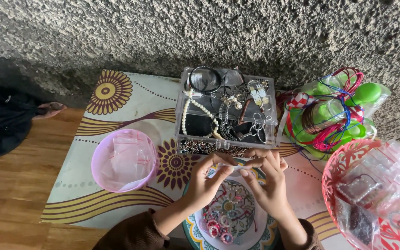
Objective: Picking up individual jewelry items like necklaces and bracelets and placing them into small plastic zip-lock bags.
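Holding a small clear bag (230, 167) between both hands, you've got it level, long axis running left-right, just above the plate (255, 234). Left hand (207, 178) pinches the bag's left end w/ thumb & forefinger closed on it; right hand (267, 178) pinches the right end the same way, other fingers curled. Both hands touch the bag, so neither is nearer; it sits dead centre btwn them, fingertips almost meeting. Can't tell if the bag holds anything, too small & see-through. Below your hands, the plate carries small beaded rings (218, 227), pink & white, toward its near-left side, i.e. closer to your left wrist. Straight ahead of the bag, just past your knuckles, stands the clear box (225, 113) w/ pearls, chains & dark bangles. Off to your left, well apart from the hands, the lilac bowl (123, 159) has more clear bags in it. To your right, near the right forearm, the red basket (348, 162) holds filled bags; behind it sit green tubs (366, 92) wrapped in cords. All of it rests on the patterned mat (116, 99).
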